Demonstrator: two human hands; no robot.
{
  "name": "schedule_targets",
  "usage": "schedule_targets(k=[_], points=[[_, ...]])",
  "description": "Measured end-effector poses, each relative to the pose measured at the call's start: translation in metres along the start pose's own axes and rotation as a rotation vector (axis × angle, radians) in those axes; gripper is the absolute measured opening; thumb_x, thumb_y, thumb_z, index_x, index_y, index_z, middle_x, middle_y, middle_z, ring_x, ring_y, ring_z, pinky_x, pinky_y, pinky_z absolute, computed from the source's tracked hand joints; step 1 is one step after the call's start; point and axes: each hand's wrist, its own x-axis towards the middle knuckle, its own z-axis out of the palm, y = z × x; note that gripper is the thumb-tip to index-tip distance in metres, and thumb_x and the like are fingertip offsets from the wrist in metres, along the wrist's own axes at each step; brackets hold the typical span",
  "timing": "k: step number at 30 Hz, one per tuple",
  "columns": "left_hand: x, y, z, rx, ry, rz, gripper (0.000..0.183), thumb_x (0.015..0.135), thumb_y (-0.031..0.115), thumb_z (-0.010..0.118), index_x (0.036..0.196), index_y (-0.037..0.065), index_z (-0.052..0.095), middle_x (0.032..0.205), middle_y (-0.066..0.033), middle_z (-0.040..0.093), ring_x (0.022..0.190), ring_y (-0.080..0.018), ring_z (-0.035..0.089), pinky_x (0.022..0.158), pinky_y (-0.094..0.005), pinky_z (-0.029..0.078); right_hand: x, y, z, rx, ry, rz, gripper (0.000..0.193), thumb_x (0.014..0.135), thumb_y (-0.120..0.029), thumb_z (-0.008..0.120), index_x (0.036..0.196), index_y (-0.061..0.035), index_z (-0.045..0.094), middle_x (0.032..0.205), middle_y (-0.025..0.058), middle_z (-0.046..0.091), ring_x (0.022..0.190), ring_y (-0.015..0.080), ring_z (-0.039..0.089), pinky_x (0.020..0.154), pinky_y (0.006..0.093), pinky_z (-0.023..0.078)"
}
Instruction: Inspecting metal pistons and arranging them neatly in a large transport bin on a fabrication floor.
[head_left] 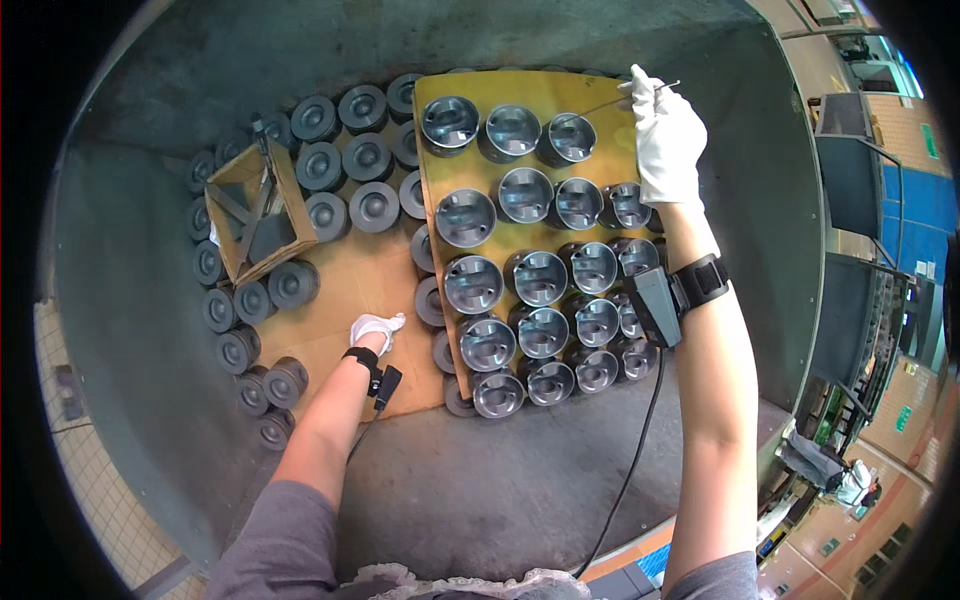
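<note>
My right hand [668, 140], in a white glove, is closed round a thin metal hooked rod [655, 90] at the far right of a yellowish board [610, 165]. The rod's thin end reaches left to a grey metal piston [571, 140] in the far row. Several pistons [465, 218] stand in rows on this board, hollow side up. My left hand [376, 328], also gloved in white, is at the brown cardboard sheet [350, 265] left of the board. It holds nothing visible, and its thumb is apart from the fingers.
Dark metal walls [740, 130] of a large bin surround everything. More pistons [374, 207], crown up, stand on the cardboard and partly under the board. A small open cardboard box [300, 235] with dark strips sits far left. A cable [640, 450] hangs from my right wrist's device.
</note>
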Motion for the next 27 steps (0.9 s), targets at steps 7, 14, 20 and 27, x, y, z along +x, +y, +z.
schedule_targets(k=[7, 14, 20, 27], points=[[0.017, 0.001, 0.008, 0.104, -0.034, -0.025, 0.056, 0.079, 0.063, 0.078, 0.067, 0.009, 0.066, 0.061, -0.0014, 0.065, 0.054, -0.0155, 0.064, 0.058, -0.0345, 0.051, -0.012, 0.032, 0.003, 0.082, -0.089, 0.006, 0.023, 0.100, -0.029, 0.061, 0.095, -0.0137, 0.078, 0.080, 0.0048, 0.073, 0.075, 0.0232, 0.070, 0.068, 0.0353, 0.054], [0.000, -0.001, -0.002, -0.030, -0.008, -0.008, 0.055, 0.083, 0.054, 0.080, 0.060, 0.012, 0.054, 0.055, -0.0016, 0.056, 0.044, -0.0169, 0.054, 0.041, -0.0340, 0.039, -0.019, 0.080, -0.112, 0.302, -0.170, 0.544, 0.030, 0.105, -0.032, 0.057, 0.108, -0.0071, 0.075, 0.086, 0.0042, 0.075, 0.077, 0.0119, 0.069, 0.075, 0.0270, 0.053], [0.004, 0.001, -0.003, 0.028, -0.039, -0.073, 0.058, 0.085, 0.059, 0.076, 0.060, 0.012, 0.053, 0.054, -0.0018, 0.055, 0.042, -0.0176, 0.051, 0.040, -0.0346, 0.038, -0.065, 0.096, -0.132, 0.315, -0.143, 0.679, 0.032, 0.103, -0.033, 0.059, 0.106, -0.0042, 0.074, 0.088, 0.0041, 0.075, 0.076, 0.0133, 0.070, 0.077, 0.0287, 0.054], [-0.001, 0.007, 0.002, 0.007, -0.053, -0.040, 0.056, 0.083, 0.059, 0.078, 0.065, 0.010, 0.059, 0.059, -0.0033, 0.061, 0.047, -0.0181, 0.057, 0.045, -0.0345, 0.044, -0.101, 0.132, -0.121, -0.114, -0.337, 0.340, 0.037, 0.103, -0.040, 0.051, 0.097, -0.0110, 0.074, 0.088, 0.0104, 0.073, 0.083, 0.0276, 0.069, 0.081, 0.0371, 0.053]])
